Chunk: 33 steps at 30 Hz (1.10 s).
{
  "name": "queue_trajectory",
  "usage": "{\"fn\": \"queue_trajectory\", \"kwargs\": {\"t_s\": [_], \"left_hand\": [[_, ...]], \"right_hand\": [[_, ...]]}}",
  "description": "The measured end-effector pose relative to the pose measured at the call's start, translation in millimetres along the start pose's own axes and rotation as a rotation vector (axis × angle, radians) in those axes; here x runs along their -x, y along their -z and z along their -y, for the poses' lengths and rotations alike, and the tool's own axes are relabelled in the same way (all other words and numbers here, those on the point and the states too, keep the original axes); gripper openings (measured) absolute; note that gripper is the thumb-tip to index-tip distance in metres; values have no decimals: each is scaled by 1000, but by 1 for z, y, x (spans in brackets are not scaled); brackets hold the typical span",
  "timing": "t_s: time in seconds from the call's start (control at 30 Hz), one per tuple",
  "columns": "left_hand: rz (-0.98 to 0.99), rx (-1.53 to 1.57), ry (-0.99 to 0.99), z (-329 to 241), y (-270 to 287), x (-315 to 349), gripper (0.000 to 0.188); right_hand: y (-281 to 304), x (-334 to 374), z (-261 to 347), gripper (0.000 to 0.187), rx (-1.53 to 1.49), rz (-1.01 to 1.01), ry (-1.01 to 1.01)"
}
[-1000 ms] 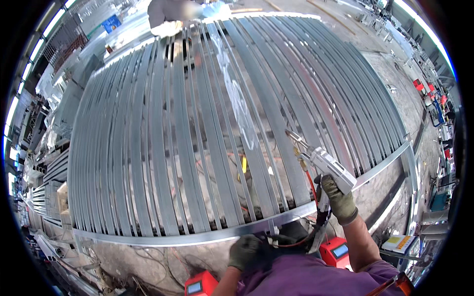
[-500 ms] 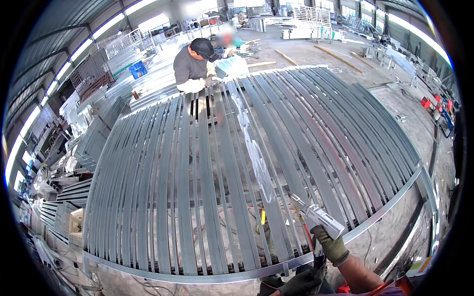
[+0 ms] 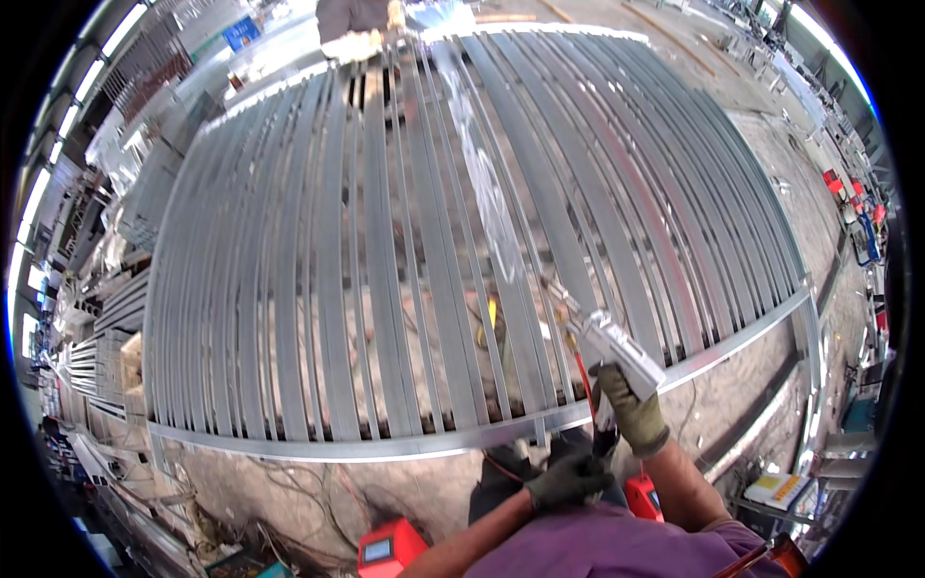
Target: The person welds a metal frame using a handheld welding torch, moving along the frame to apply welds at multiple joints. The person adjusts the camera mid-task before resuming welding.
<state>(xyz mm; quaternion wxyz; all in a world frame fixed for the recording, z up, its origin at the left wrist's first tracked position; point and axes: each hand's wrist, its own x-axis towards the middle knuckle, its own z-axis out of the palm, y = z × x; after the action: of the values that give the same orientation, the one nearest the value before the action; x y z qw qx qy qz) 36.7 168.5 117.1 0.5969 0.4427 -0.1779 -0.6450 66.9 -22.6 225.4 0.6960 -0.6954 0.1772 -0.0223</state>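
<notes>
My right hand, in an olive work glove, grips a silver welding gun with a narrow nozzle, from which a red hose runs down. The nozzle points away over the near right part of a large panel of grey metal slats; contact with a slat cannot be made out. My left hand, in a dark glove, is closed close to my body, below the gun's dark lower end. What it holds is hidden. A whitish film strip lies along one slat.
A co-worker's light sleeve is at the panel's far edge. Along the near side runs a metal rail. A red box with a screen stands on the floor, among loose cables. Stacked metal profiles lie at the left.
The view has tilted down, so the panel sits higher in the picture and more of my arms and body shows. My right hand still grips the welding gun.
</notes>
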Motion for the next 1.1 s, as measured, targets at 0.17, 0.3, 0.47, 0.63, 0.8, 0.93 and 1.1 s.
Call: {"fn": "queue_trajectory", "kwargs": {"t_s": [0.17, 0.3, 0.47, 0.63, 0.8, 0.93, 1.1], "left_hand": [[-61, -183, 69, -2, -7, 9, 47], [-44, -189, 75, 6, -9, 8, 51], [-41, -215, 100, -8, -12, 11, 53], [-57, -251, 74, -10, -12, 9, 57], [-75, -274, 102, -16, -12, 11, 58], [-47, -249, 77, -10, -10, 9, 56], [-91, -170, -9, -12, -20, -4, 51]], "right_hand": [[-10, 8, 12, 21, -17, -232, -136], [-8, 12, 7, 25, -60, -306, -157], [-4, 16, 4, 28, -81, -380, -177], [-3, 15, 9, 30, -92, -406, -207], [3, 15, -5, 34, -40, -453, -138], [14, 7, 15, 35, -113, -419, -186], [31, -16, 30, 41, -81, -443, -150]]}}
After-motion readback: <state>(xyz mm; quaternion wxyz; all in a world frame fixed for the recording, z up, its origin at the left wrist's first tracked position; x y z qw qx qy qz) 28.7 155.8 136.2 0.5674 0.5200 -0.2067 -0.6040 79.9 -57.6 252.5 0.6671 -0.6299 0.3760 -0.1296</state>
